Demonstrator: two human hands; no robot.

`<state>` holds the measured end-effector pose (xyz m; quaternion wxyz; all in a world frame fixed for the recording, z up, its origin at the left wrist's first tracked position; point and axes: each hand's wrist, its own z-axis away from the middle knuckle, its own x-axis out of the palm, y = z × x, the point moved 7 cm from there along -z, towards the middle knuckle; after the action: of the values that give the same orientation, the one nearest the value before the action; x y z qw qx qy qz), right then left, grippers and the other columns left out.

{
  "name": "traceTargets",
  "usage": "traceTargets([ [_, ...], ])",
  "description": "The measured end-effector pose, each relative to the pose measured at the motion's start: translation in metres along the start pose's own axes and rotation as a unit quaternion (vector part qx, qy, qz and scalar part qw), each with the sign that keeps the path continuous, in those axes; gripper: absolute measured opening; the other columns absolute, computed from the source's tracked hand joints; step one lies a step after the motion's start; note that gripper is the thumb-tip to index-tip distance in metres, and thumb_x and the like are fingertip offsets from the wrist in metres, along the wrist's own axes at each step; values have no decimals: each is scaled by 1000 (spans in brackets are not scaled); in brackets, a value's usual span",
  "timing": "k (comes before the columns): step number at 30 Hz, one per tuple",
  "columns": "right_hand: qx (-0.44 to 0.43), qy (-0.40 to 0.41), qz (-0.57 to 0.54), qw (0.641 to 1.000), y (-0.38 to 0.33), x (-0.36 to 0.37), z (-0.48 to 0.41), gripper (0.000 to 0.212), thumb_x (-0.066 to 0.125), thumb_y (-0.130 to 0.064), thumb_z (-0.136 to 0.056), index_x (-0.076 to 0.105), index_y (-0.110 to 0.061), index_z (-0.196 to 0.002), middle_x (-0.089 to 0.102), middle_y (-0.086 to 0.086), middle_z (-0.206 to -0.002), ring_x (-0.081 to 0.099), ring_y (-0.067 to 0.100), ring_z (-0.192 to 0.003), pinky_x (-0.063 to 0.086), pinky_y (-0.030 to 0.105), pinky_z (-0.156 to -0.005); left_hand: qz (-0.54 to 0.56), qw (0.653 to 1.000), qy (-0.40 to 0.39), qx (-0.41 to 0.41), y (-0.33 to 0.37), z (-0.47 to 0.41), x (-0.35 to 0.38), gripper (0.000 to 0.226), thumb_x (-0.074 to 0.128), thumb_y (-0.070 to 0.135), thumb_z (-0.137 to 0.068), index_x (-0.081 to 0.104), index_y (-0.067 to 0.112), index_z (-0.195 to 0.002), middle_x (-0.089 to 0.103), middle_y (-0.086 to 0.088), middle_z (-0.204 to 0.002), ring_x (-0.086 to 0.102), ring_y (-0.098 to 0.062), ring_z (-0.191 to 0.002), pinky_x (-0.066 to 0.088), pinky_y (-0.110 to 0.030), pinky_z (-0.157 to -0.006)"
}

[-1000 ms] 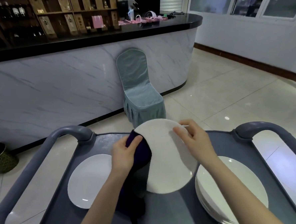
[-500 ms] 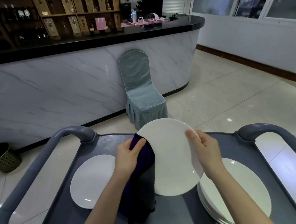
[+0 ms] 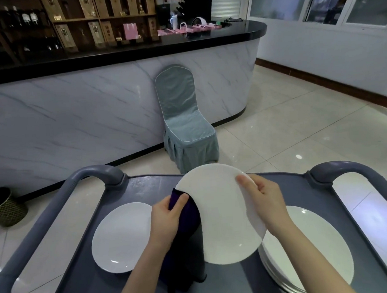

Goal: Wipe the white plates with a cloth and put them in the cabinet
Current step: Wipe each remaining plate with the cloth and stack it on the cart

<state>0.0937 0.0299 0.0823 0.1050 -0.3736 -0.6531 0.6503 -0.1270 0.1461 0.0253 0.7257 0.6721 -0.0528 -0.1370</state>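
One plate [image 3: 221, 214] above cart [image 3: 301, 186] | left hand [image 3: 165, 220] grips cloth [image 3: 189, 219] on rim | right hand [image 3: 266, 200] pinches opposite rim

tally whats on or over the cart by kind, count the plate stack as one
loose white plates: 2, held plate and lone plate
plate stack: 1, its plates uncountable
purple cloth: 1
total: 4

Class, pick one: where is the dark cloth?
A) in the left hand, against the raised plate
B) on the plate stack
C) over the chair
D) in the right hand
A: the left hand grips the cloth against the left edge of the raised plate.
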Motion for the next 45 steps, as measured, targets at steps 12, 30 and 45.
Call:
traceTargets([
  [12, 132, 179, -258, 940, 11, 9, 6, 41, 65, -33, -94, 55, -10, -61, 51, -11, -58, 47, 8, -56, 42, 19, -53, 117, 981, 128, -91, -6, 7, 11, 28, 64, 34, -93, 69, 11, -78, 69, 1, -73, 59, -12, -66, 51, -30, -67],
  [30, -111, -241, 149, 953, -35, 39, -23, 47, 63, -44, -94, 53, -7, -67, 43, -10, -57, 37, 4, -53, 27, 21, -51, -128, 973, -96, 167, 57, -13, 30, 25, 74, 25, -84, 64, 31, -61, 61, 13, -57, 51, 1, -53, 39, -11, -54],
  [45, 132, 51, -156, 978, 38, 24, 13, 10, 61, -36, -96, 68, -29, -94, 73, -13, -87, 67, 10, -82, 50, 23, -68, 82, 983, 139, -89, -25, -5, -6, 40, 66, 36, -91, 59, 6, -65, 55, -3, -59, 47, -19, -60, 42, -31, -59],
])
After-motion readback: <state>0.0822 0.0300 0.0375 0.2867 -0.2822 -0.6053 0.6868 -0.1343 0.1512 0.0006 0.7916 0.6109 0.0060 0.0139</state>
